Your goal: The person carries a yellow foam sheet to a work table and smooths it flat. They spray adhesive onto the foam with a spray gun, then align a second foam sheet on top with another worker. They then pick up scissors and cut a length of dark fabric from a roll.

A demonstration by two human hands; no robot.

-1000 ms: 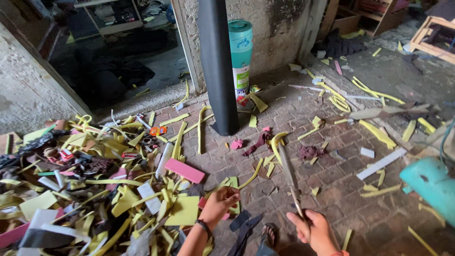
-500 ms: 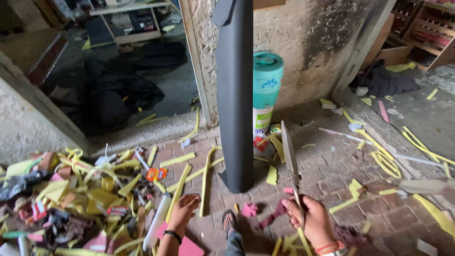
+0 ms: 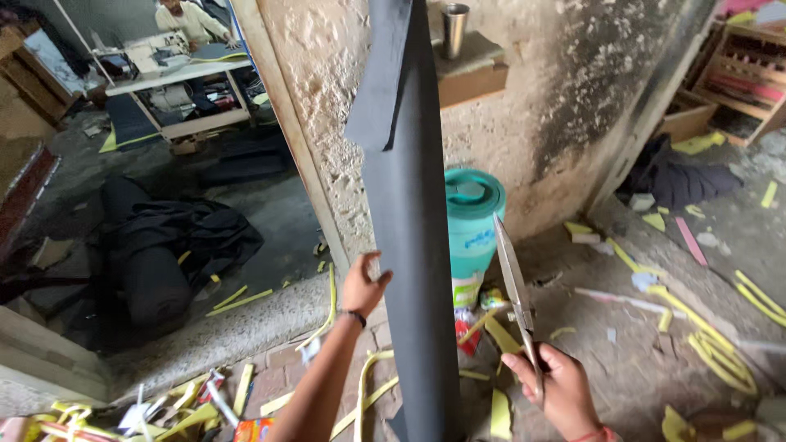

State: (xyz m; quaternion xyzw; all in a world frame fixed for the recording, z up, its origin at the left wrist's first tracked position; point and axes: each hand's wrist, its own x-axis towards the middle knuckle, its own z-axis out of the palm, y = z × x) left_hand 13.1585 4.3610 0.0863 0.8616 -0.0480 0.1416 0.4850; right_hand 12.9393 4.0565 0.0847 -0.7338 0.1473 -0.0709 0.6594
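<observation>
**Brick floor workshop: dark roll held upright, shears ready**

Rough plaster wall (image 3: pixel 573 98) and a brick floor (image 3: pixel 622 344) littered with yellow offcuts (image 3: pixel 720 360) frame the scene. At centre stands a tall roll of dark grey sheet material (image 3: pixel 413 270), upright, its loose edge flapping out near 11 o'clock at the top. Left hand (image 3: pixel 364 285) sits at 9 o'clock of the roll, fingers spread and pressed against its side, steadying it. Right hand (image 3: pixel 557 385), at 4 o'clock of the roll, is closed around the handles of long metal shears (image 3: pixel 514 282); blades point up toward 12 and look closed, clear of the sheet.

Progress, as judged: no cut shows in the roll; the blades have not met the material, so cutting looks wholly ahead.

Around: a teal cylindrical container (image 3: pixel 473 221) just behind the roll at 2 o'clock, a steel cup (image 3: pixel 454 29) on a wall ledge, dark cloth bundles (image 3: pixel 164 245) at 9 o'clock, a person at a sewing desk (image 3: pixel 176 78) far off at 11. Scraps underfoot crowd the roll's base.
</observation>
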